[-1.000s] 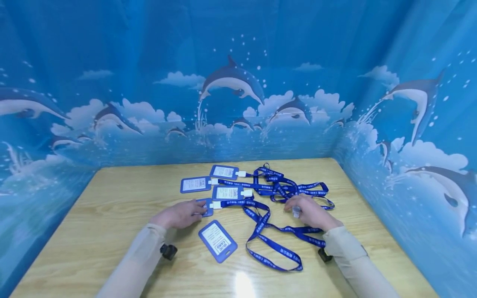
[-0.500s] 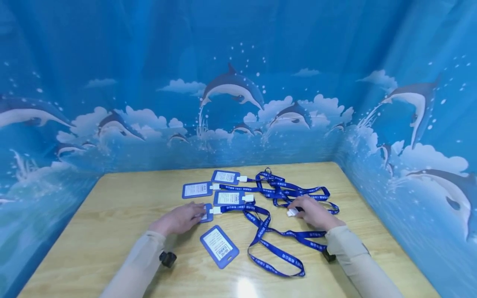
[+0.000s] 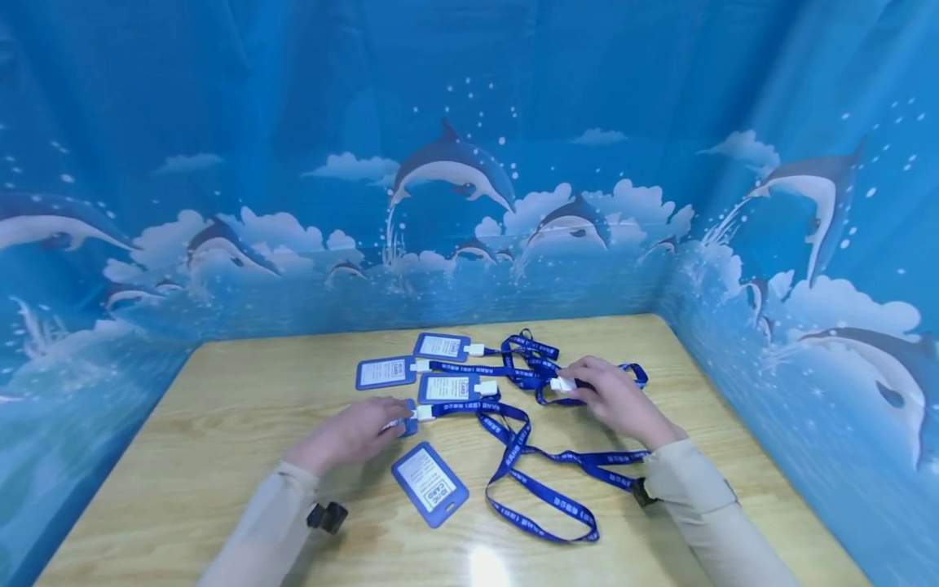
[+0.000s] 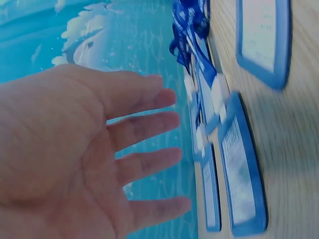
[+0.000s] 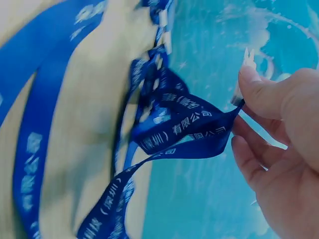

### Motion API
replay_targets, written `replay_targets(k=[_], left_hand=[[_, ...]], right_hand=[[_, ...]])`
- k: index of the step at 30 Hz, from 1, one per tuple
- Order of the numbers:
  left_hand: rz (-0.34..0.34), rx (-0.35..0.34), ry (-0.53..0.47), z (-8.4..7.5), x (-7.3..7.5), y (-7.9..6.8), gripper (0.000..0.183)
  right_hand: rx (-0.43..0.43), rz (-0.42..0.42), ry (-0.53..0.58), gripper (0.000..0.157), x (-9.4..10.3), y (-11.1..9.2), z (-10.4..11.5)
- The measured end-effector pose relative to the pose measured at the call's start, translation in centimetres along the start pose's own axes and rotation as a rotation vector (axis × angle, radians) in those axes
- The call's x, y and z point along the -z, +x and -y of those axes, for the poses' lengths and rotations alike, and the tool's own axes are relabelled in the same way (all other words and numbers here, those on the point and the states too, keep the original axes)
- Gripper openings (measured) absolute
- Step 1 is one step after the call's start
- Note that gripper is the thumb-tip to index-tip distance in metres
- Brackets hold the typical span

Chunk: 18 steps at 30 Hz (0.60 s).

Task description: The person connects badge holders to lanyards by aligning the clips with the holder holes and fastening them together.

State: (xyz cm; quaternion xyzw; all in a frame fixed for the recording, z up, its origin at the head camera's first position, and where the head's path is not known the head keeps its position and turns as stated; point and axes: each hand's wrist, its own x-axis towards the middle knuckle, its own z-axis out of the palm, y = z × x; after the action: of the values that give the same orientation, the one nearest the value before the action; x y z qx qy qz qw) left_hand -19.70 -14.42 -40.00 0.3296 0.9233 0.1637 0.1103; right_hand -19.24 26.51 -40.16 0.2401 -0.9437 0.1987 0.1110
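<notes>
My right hand (image 3: 619,401) pinches a white plastic clip (image 5: 248,59) on the end of a blue printed lanyard (image 5: 187,127). The strap rises from the table to the fingertips in the right wrist view. With fingers nearly straight and nothing in the palm, my left hand (image 4: 89,154) hovers by a blue ID card holder (image 4: 241,169) attached to another lanyard (image 3: 506,456). From the head view, the fingers partly cover that holder. A loose card holder (image 3: 430,484), with no strap on it, lies nearer the person.
Further back, several blue card holders lie with their clips pointing right, among them a leftmost holder (image 3: 385,372) and a rear holder (image 3: 442,346). Their straps tangle in a pile (image 3: 530,359). A dolphin-printed curtain (image 3: 330,269) borders the wooden table (image 3: 220,424).
My right hand has moved away from the person, raising the lanyard by its clip from the pile's near side. The left hand has shifted only slightly beside the card holder.
</notes>
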Motion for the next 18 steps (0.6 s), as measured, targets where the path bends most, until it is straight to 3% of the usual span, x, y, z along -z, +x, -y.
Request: replay_targets(k=[3, 8, 12, 18], left_hand=[[0.060, -0.048, -0.076, -0.9, 0.2, -0.5, 0.033], [0.228, -0.082, -0.155, -2.5, 0.6, -1.3, 0.028], [0.321, -0.075, -0.134, -3.3, 0.3, -1.8, 0.023], [0.358, -0.030, -0.066, -3.0, -1.0, -2.2, 0.024]], right_hand=[[0.019, 0.010, 0.006, 0.035, 0.4, 0.2, 1.2], [0.058, 0.027, 0.047, 0.034, 0.8, 0.4, 2.9], [0.078, 0.029, 0.074, 0.034, 0.9, 0.8, 3.9], [0.101, 0.037, 0.071, 0.031, 0.7, 1.4, 4.7]])
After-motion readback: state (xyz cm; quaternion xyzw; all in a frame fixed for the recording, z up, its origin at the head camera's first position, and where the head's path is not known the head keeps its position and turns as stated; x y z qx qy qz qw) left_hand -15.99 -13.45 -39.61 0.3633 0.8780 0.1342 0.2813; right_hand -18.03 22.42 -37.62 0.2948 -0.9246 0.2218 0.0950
